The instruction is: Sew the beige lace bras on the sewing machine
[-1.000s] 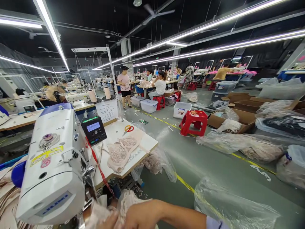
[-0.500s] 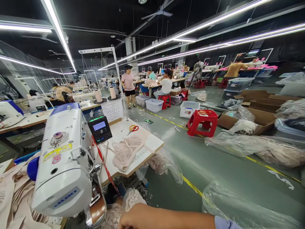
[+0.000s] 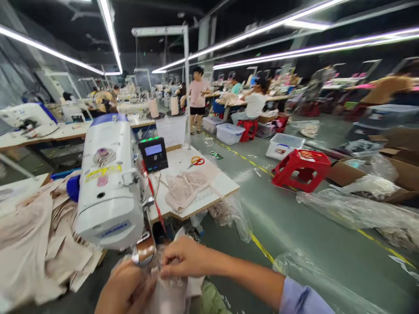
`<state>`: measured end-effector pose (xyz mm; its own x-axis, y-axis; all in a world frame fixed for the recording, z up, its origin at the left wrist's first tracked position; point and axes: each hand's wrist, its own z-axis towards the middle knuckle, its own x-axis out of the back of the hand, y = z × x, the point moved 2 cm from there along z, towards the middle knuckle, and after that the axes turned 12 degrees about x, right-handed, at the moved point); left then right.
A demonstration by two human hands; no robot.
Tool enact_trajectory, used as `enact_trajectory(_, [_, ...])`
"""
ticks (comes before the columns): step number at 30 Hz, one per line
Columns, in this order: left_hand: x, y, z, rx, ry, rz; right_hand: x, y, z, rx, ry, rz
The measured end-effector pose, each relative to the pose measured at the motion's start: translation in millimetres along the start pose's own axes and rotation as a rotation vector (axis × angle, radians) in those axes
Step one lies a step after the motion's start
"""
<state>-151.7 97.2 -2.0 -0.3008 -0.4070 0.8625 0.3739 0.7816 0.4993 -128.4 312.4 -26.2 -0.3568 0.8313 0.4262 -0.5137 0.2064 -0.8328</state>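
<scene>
At the bottom of the view my right hand [image 3: 185, 258] pinches a piece of beige lace fabric [image 3: 170, 290]. My left hand [image 3: 126, 285], blurred, is closed at the left side of that same fabric. Both hands are just in front of and below the head of a white and blue sewing machine [image 3: 109, 187]. A metal guide plate [image 3: 145, 249] on the machine hangs close above the fingers. On the machine's table lie a flat beige lace garment piece [image 3: 186, 187] and orange-handled scissors [image 3: 196, 162]. The fingertips of the left hand are partly hidden.
A heap of beige fabric pieces [image 3: 49, 235] lies to the left. A control panel [image 3: 153, 153] and a thread stand [image 3: 187, 87] rise behind the machine. A red stool [image 3: 301, 170], plastic bags [image 3: 353, 209] and bins are on the floor at right. Co-workers sit and stand farther back.
The view has turned left and down. My left hand has come into view at the fabric. My right hand and the lace are now higher and more fully seen.
</scene>
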Motion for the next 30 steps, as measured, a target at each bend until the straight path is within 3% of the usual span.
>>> enact_trajectory(1, [5.2,0,-1,0.022,0.030,0.020,1,-2,3,-0.006,0.013,-0.023])
enact_trajectory(3, [13.0,-5,1,0.161,-0.031,0.052,4,-1,10,-0.015,0.028,-0.055])
enact_trajectory(6, [19.9,-17,13,0.292,-0.085,-0.048,4,16,22,-0.117,0.018,-0.086])
enact_trajectory(12, [17.7,-36,31,0.374,-0.057,-0.209,3,46,33,-0.259,-0.021,-0.059])
enact_trajectory(21, [21.7,-49,55,0.197,0.056,-0.194,11,62,46,-0.259,-0.032,-0.015])
enact_trajectory(27, [23.7,-51,65,0.034,0.093,-0.337,13,71,51,-0.203,0.006,-0.014])
enact_trajectory(30, [25.4,-50,66,0.028,0.090,-0.361,14,71,52,-0.206,0.013,-0.008])
